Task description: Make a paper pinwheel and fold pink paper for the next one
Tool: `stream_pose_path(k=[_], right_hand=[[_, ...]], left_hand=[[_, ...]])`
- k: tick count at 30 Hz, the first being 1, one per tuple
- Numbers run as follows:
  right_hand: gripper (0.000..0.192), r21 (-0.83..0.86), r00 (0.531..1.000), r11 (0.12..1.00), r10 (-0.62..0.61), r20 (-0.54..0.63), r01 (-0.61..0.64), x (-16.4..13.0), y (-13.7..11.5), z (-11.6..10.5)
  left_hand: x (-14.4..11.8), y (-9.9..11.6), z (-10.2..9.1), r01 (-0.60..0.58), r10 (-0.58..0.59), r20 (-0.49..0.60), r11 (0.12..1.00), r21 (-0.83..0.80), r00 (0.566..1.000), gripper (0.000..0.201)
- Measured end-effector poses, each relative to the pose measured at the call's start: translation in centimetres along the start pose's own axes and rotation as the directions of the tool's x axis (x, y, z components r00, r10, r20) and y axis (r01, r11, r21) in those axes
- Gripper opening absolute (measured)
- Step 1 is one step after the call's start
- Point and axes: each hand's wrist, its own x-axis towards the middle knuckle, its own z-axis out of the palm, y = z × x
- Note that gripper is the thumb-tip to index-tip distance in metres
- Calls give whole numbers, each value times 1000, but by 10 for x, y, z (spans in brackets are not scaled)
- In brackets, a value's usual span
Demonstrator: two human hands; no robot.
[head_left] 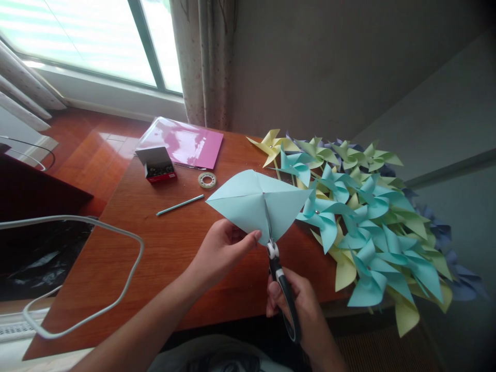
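Nearest, the right hand (298, 310) is closed around the black handles of the scissors (281, 281), whose blades cut up a crease of the light-blue paper square (258, 204); the left hand (222, 248) pinches the square's near edge between thumb and fingers, holding it above the wooden surface (163, 243). To cut well, I judge the blades should follow the crease and stop short of the centre, the left hand keeping the sheet taut. Farther off lie a pile of paper pinwheels (364, 222), a blue straw (180, 204), a tape roll (206, 180), a small pin box (157, 164) and pink sheets (182, 142); no writing is legible.
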Motion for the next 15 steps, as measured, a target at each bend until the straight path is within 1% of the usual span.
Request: stream_pose_path(k=[8, 11, 15], right_hand=[[50, -12, 1000, 1000, 8, -18, -9, 4, 4, 1], [51, 29, 1000, 999, 21, -7, -21, 2, 4, 2], [51, 104, 1000, 994, -29, 9, 28, -2, 5, 2]], left_hand=[[2, 0, -1, -16, 16, 15, 1000, -14, 1000, 11], [1, -2, -1, -14, 15, 28, 999, -40, 999, 9], [-1, 1, 0, -38, 40, 29, 998, -46, 999, 8]])
